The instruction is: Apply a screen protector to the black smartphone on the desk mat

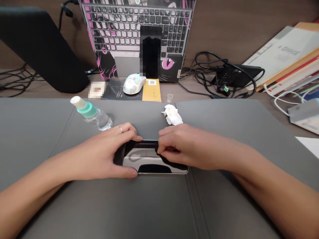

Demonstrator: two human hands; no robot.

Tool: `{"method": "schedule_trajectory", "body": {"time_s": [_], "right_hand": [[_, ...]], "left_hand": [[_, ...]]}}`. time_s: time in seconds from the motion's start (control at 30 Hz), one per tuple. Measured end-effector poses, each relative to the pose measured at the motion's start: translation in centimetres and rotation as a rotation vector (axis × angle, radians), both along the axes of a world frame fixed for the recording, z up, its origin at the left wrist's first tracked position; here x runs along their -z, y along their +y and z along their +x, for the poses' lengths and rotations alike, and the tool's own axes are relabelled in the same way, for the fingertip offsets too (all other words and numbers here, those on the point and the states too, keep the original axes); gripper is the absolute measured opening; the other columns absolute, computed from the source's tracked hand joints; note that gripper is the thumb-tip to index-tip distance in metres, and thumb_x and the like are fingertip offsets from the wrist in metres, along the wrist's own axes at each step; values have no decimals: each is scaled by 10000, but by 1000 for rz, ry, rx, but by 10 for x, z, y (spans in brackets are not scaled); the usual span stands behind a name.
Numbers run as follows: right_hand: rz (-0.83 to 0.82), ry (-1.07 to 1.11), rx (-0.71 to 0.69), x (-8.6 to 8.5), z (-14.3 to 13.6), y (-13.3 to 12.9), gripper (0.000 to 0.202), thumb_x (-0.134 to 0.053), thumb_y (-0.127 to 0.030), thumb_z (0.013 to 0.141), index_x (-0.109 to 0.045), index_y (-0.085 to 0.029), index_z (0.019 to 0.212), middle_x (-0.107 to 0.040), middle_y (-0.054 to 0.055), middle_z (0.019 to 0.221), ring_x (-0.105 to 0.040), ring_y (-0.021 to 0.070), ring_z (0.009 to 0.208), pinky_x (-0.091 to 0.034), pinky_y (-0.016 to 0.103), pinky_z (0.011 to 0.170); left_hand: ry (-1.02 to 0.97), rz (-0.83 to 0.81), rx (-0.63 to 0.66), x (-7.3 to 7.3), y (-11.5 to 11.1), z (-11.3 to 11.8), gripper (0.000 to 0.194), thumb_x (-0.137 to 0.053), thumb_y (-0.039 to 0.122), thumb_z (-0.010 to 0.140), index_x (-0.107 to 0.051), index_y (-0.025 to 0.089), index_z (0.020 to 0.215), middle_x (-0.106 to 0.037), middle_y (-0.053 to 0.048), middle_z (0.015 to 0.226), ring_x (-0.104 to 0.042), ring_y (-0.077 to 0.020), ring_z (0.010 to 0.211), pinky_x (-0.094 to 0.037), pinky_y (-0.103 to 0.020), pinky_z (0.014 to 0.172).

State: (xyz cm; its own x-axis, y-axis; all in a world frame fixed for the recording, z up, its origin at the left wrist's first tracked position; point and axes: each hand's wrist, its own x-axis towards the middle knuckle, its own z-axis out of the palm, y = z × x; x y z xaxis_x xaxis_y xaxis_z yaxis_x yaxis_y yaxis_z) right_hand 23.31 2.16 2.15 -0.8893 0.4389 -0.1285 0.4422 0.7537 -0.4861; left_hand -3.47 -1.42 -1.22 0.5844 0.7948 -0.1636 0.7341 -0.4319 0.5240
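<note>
One glossy phone point(143, 160), lying flat, screen up, long side crosswise, on the grey mat point(124, 209) over the tabletop point(171, 89); using it as landmark. My left grip point(108, 152) spans its left end, pinching it from edge to edge: thumb on the near long edge, forefinger on the far one. My right grip point(185, 144) is over its right part, fingers curled in and pressed together, tips down by the screen; can't tell if I'm pinching something thin there, my own fingers hide it. Handling, my judgement: light enough for one hand, stiff, no give, glass slick and quick to smudge, probably breakable if dropped or pressed hard at one spot. Best hold is by the long edges, as my left does, gentle squeeze, fingers off the glass; sideways push could slide it, so the left end is a good place to brace. Around it: crumpled tissue point(173, 115) beyond its right part, just beside my right knuckles; tiny clear cap point(169, 98) past that; spray bottle point(91, 113) with teal collar beyond its left end, near my left knuckles. Well beyond it: pale mouse point(134, 83), open laptop point(124, 28), dark upright phone point(151, 49) in front of the keys. Far to its right, beyond: black adapter point(234, 76), row of books point(294, 63).
</note>
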Motion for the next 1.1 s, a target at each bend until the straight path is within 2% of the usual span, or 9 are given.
{"method": "schedule_trajectory", "body": {"time_s": [0.1, 0.2, 0.3, 0.5, 0.67, 0.87, 1.0, 1.1], "right_hand": [[77, 136, -52, 11, -19, -4, 189, -571, -68, 941, -649, -164, 797, -572, 3, 803, -558, 136, 765, -406, 258, 686], [96, 229, -57, 21, -33, -7, 197, -573, -81, 945, -629, -162, 775, -569, 9, 795, -547, 135, 733, -398, 258, 661], [101, 279, -21, 28, -42, -8, 189, -561, -74, 929, -628, -166, 779, -604, 22, 811, -557, 143, 742, -404, 266, 671], [90, 265, -26, 30, -44, -6, 193, -543, -123, 944, -655, -183, 799, -638, 23, 816, -572, 147, 749, -409, 267, 671], [74, 255, 32, 25, -46, -7, 201, -549, -117, 907, -650, -192, 750, -606, -3, 709, -537, 132, 662, -381, 255, 611], [89, 244, 57, 23, -41, -6, 178, -568, -113, 883, -673, -195, 766, -597, -5, 711, -549, 129, 652, -388, 254, 611], [80, 246, 38, 24, -38, -5, 192, -567, -121, 908, -691, -195, 782, -590, -8, 709, -553, 120, 641, -388, 247, 600], [111, 257, 26, 27, -41, -6, 200, -564, -138, 934, -693, -189, 789, -614, 4, 733, -568, 133, 680, -405, 256, 619]], "left_hand": [[-3, 0, 5, -4, 2, 5, 516, -762, 539, 774, -585, 249, 1163, -573, -33, 1113, -589, -238, 963, -480, -337, 760], [-8, -5, 17, -10, 4, 10, 406, -751, 490, 758, -525, 222, 963, -529, -16, 1008, -545, -204, 870, -434, -324, 705], [-41, 20, 46, -13, 6, 11, 421, -752, 506, 751, -483, 219, 899, -489, -6, 972, -518, -189, 845, -411, -321, 705], [-96, 32, 81, -13, 8, 6, 470, -762, 526, 758, -426, 227, 895, -463, -4, 970, -490, -177, 823, -390, -318, 693], [-108, 24, 97, -11, 8, 3, 464, -749, 539, 779, -435, 227, 917, -472, -15, 988, -495, -186, 844, -399, -325, 707], [-109, 29, 93, -10, 9, 2, 483, -758, 564, 780, -487, 228, 995, -496, -27, 1032, -519, -200, 889, -415, -331, 742], [-121, 17, 91, -10, 8, 2, 505, -766, 562, 778, -506, 227, 1051, -504, -33, 1065, -534, -209, 926, -426, -332, 765], [-121, 22, 94, -9, 8, 2, 488, -762, 557, 781, -491, 226, 1017, -495, -27, 1050, -523, -200, 901, -419, -327, 743]]}}
